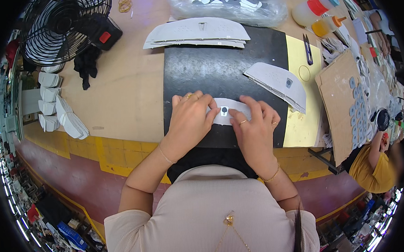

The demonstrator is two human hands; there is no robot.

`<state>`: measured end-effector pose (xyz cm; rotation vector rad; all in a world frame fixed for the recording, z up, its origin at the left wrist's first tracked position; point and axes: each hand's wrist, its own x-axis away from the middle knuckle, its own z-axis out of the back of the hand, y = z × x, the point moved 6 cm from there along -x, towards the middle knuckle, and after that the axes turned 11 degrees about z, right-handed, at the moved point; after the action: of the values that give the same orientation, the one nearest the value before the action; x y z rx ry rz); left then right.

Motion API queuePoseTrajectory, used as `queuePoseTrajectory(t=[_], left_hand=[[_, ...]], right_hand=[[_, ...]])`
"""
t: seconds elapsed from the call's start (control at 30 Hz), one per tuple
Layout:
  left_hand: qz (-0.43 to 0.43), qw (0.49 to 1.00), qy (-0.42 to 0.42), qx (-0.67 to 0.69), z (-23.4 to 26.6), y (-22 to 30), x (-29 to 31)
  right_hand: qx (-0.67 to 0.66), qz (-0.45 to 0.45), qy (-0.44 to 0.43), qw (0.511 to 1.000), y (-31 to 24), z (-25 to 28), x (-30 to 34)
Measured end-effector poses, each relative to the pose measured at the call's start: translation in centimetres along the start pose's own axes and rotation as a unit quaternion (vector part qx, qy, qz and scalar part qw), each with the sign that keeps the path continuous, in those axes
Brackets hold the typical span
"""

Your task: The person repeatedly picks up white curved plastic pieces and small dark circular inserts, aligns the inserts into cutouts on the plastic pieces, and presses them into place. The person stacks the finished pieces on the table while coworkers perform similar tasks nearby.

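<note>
A small white curved panel (pixel 228 102) lies on the black mat before me, bearing a little white patch with a dark shape (pixel 225 110). My left hand (pixel 190 119) grips the panel's left end between thumb and bent fingers. From the other side, my right hand (pixel 257 125) has its thumb and fingers closed about the panel's right part, beside the patch; the fingers hide that end. To the right, a stack of similar curved panels (pixel 277 83) rests across the mat and a yellow sheet. Another stack of white curved panels (pixel 197 31) lies along the mat's far edge.
A black fan (pixel 66 26) stands far left, above stacks of white pieces (pixel 49 95). At the back lies a plastic bag of cut pieces (pixel 227 1). Thread snips (pixel 307 49), two bottles (pixel 317 7) and a board with grey pieces (pixel 342 105) are on the right. Another person (pixel 373 167) sits beyond.
</note>
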<state>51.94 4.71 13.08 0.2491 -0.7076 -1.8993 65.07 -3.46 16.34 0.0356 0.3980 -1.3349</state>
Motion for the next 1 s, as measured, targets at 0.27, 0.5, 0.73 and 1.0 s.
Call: queuePoseTrajectory(t=[0.27,0.5,0.73,1.0], left_hand=[[-0.100,0.983,0.087,-0.124,0.9,2.3,0.8],[-0.145,0.957,0.034,-0.250,0.2,2.6,2.4],[-0.207,0.930,0.029,-0.302,-0.1,3.2,4.0],[-0.209,0.959,0.045,-0.184,-1.5,2.1,4.1]], right_hand=[[-0.081,0.038,-0.041,0.995,-0.2,-1.0,1.4],[-0.116,0.031,-0.061,0.991,0.2,-1.1,0.8],[-0.062,0.056,-0.087,0.993,-0.1,-1.5,0.2],[-0.097,0.055,-0.074,0.991,0.2,-1.4,0.5]])
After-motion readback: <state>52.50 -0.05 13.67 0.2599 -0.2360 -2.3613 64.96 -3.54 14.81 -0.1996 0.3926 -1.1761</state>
